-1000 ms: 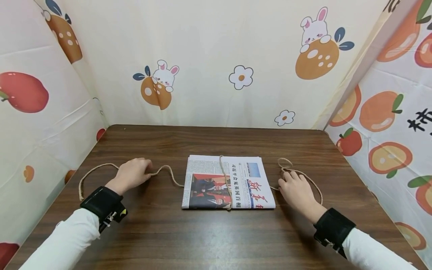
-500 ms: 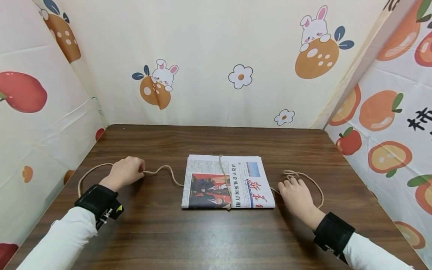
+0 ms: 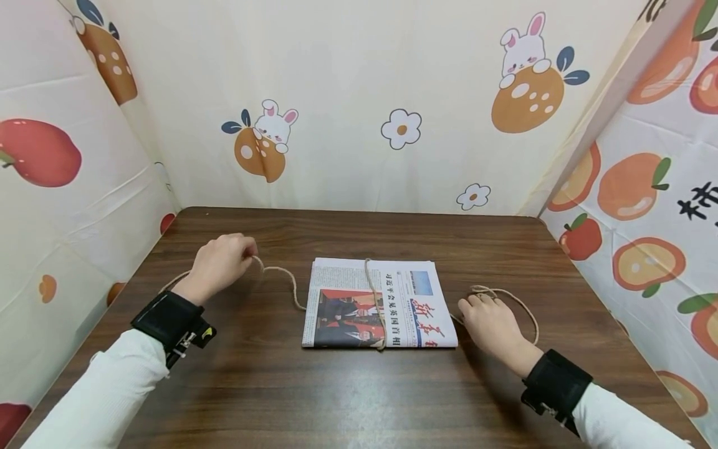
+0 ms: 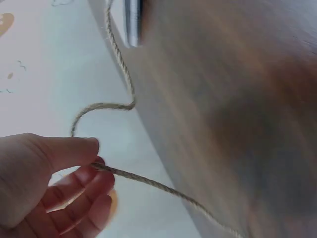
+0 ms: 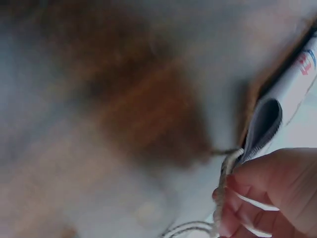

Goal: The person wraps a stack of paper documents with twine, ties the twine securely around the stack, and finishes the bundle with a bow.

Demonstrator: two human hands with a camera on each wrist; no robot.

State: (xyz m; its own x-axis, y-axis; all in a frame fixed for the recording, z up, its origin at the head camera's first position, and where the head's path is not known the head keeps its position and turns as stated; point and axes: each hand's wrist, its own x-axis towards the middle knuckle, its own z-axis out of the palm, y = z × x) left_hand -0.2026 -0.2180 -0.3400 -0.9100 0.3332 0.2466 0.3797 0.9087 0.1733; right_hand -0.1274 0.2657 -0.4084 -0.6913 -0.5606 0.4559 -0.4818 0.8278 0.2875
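Observation:
A folded newspaper (image 3: pixel 348 312) lies flat mid-table, with a strand of beige twine (image 3: pixel 374 293) running over its front from top to bottom. Left of it, my left hand (image 3: pixel 220 265) pinches the twine between thumb and fingertips, as the left wrist view shows; a bent length of twine (image 4: pixel 121 64) leads from there to the newspaper. My right hand (image 3: pixel 493 327) is close to the newspaper's right edge. In the right wrist view its thumb and fingers pinch the other length of twine (image 5: pixel 220 198). A loop of it curves behind that hand.
The brown wooden table (image 3: pixel 348 399) reaches back to a cream curtain (image 3: pixel 336 75) printed with rabbits and flowers. Fruit-printed cloth walls (image 3: pixel 639 268) stand along both sides. A black wrist strap (image 3: pixel 171 324) sits on each forearm.
My left hand first slid a little left along the twine, then moved up and right, bending the strand upward. The loop by my right hand has flattened; that hand has barely moved.

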